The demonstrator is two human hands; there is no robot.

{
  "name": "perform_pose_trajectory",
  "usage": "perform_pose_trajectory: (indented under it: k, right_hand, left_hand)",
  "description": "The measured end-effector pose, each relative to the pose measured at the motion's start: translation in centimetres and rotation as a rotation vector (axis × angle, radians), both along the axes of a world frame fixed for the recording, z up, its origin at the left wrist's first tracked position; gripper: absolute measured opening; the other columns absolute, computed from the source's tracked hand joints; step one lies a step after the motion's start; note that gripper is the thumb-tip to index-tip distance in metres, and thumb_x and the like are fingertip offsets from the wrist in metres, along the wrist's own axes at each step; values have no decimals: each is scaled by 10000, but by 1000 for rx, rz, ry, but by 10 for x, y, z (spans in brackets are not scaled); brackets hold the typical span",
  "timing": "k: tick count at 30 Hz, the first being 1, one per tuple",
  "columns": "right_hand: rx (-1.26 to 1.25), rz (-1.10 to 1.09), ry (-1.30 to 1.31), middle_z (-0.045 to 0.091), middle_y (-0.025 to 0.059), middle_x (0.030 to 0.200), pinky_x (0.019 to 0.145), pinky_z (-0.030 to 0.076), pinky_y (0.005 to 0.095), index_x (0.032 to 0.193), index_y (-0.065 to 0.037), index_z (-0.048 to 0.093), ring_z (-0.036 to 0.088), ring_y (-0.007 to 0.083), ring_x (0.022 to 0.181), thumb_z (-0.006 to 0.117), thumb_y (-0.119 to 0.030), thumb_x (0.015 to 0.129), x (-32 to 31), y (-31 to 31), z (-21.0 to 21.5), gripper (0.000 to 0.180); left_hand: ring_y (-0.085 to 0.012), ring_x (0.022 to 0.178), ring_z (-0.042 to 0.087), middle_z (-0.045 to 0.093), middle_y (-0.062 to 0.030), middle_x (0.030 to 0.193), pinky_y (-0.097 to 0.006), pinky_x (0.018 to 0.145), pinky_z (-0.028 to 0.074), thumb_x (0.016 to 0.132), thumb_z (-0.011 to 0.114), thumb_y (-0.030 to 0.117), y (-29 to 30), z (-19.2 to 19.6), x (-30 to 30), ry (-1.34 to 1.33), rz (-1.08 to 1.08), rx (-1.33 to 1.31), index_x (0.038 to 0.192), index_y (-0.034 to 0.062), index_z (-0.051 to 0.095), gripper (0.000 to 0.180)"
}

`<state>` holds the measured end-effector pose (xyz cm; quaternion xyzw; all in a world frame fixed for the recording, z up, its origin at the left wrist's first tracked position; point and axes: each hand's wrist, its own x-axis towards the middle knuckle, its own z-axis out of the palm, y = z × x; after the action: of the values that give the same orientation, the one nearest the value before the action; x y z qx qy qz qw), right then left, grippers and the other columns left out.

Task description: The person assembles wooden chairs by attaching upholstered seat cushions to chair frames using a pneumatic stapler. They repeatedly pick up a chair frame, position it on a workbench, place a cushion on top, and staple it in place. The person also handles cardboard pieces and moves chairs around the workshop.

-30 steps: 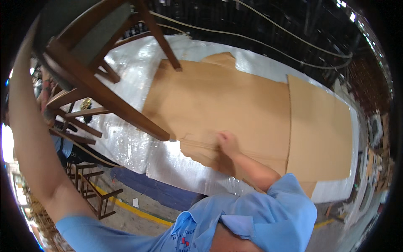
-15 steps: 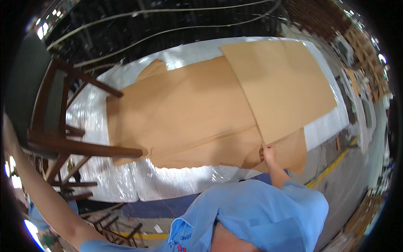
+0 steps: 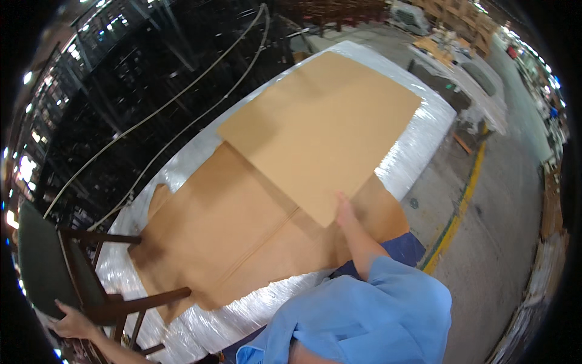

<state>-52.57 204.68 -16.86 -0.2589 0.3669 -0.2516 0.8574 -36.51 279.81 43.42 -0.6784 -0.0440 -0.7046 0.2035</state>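
At the left a dark wooden chair [image 3: 37, 261] with a dark grey-green padded part lies tipped, its legs reaching right over brown paper [image 3: 242, 236]. My left hand [image 3: 74, 321] grips the chair's near edge, thumb lying against the padding. On top of the paper's far right part is a stiff tan cardboard sheet [image 3: 333, 121]. My right hand [image 3: 344, 211], slightly blurred, holds the near edge of this sheet close to its corner; the fingers under it are hidden. Paper and cardboard rest on a long surface wrapped in clear plastic [image 3: 418, 139].
Behind the wrapped surface stands a dark, shiny stack with two pale hoses [image 3: 182, 91] strung across it. Farther right is another plastic-covered bench [image 3: 485, 91]. A yellow line [image 3: 464, 206] and a short stick [image 3: 462, 144] are on the concrete floor. Blue cloth [image 3: 405, 249] hangs by the near edge.
My view has turned to the right. The cardboard sheet has shifted over the paper with my right hand at its edge. My left hand has come into sight on the chair.
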Motion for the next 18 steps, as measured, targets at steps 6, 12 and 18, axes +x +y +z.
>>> perform_pose_trajectory:
  k: [6, 12, 18]
  right_hand:
    - [83, -66, -100, 591, 134, 1402, 1058, 486, 481, 1423, -50, 503, 591, 319, 1240, 578, -377, 1026, -72, -106, 91, 520]
    - [154, -81, -175, 595, 149, 1396, 1052, 485, 476, 1432, -35, 511, 585, 341, 1247, 548, -393, 1046, -121, -110, 119, 528]
    - [-138, -156, -16, 567, 142, 1417, 1032, 494, 415, 1459, 2, 470, 576, 306, 1259, 486, -392, 1075, -118, -104, 198, 550]
  left_hand:
    - [-363, 1112, 578, 615, -178, 1200, -486, 1005, 457, 901, 693, 216, -234, -243, -35, 763, -649, -429, 1210, 4, 600, 386]
    - [-429, 1397, 375, 422, -191, 1520, -581, 1148, 313, 845, 741, 308, -463, -462, -111, 1852, -904, -33, 1410, 168, 530, 619]
    - [-476, 1534, 120, 97, -131, 1710, -687, 1196, 136, 985, 465, 612, -498, -507, -104, 1971, -748, 264, 1609, 272, 297, 730]
